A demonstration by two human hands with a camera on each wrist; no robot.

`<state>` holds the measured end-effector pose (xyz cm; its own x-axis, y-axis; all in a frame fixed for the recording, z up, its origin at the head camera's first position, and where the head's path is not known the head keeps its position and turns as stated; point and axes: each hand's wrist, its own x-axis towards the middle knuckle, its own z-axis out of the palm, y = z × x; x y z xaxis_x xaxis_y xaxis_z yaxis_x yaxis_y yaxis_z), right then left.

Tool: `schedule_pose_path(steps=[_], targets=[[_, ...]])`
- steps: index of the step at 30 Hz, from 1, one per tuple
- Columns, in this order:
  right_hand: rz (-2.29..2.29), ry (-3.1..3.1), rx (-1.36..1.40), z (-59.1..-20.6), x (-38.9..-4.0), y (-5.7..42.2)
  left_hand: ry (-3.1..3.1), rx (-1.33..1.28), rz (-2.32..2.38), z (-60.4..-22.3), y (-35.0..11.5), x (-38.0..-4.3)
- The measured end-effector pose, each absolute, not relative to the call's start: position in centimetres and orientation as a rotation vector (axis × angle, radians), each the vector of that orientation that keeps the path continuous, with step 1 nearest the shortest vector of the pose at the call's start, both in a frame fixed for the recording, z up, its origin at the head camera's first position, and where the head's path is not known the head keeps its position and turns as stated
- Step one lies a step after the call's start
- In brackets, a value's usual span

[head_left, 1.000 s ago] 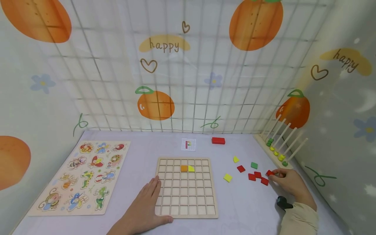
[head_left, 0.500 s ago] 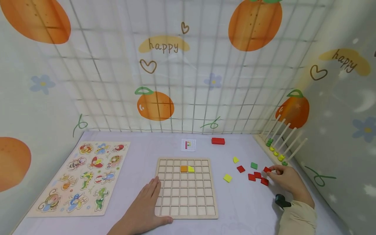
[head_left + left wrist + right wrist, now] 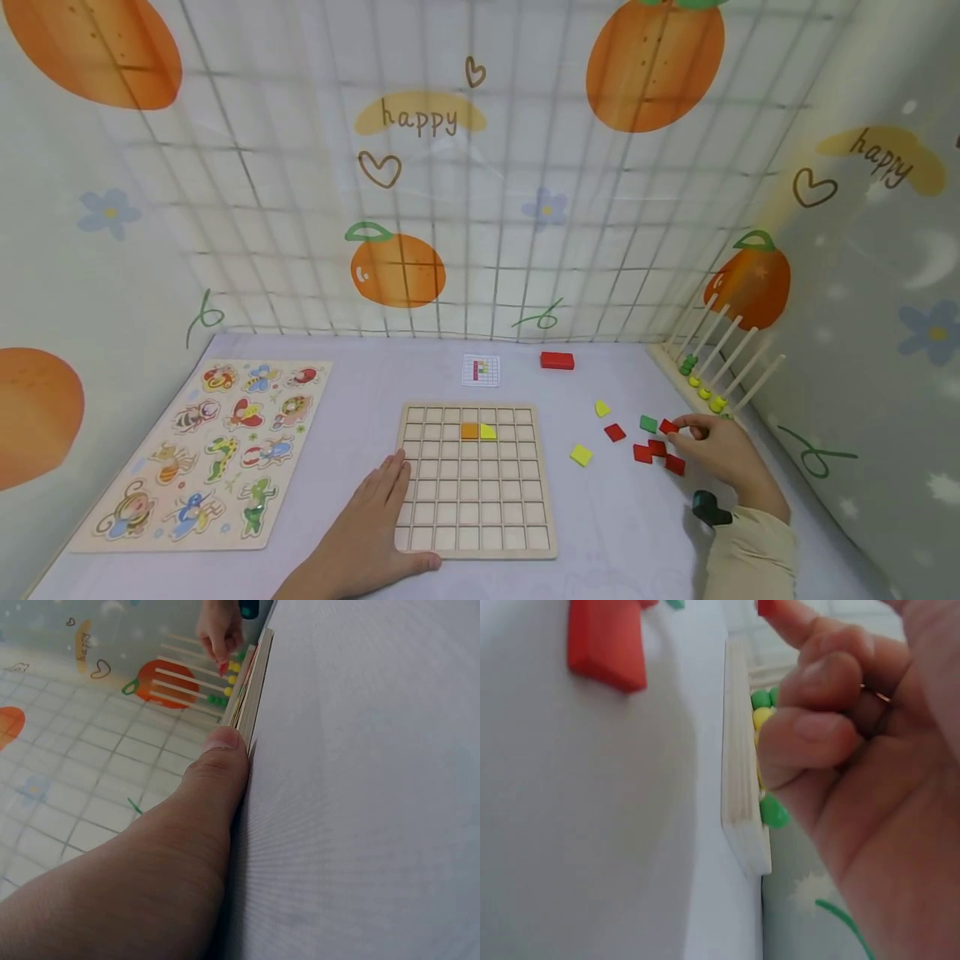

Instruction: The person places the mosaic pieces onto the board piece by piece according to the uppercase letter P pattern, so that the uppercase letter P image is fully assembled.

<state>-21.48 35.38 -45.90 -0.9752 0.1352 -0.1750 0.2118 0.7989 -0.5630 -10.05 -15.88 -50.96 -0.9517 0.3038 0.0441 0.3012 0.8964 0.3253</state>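
Both sides are busy: your left grip (image 3: 367, 517) lies spread against the grid board (image 3: 469, 489); your right grip (image 3: 720, 452) pinches a red tile (image 3: 667, 427), just shifted leftward, closer to the board but not on it, beside a green tile (image 3: 648, 424). Beyond, the pale surface (image 3: 622, 533) meets an orange-printed curtain (image 3: 495, 167).
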Motion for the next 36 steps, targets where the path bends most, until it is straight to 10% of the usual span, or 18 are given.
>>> schedule_pose_path(steps=[36], targets=[[-0.925,2.942,-0.036,-44.1,-23.0,29.2,3.036,0.474,0.531,-50.8,-15.9,-10.1]])
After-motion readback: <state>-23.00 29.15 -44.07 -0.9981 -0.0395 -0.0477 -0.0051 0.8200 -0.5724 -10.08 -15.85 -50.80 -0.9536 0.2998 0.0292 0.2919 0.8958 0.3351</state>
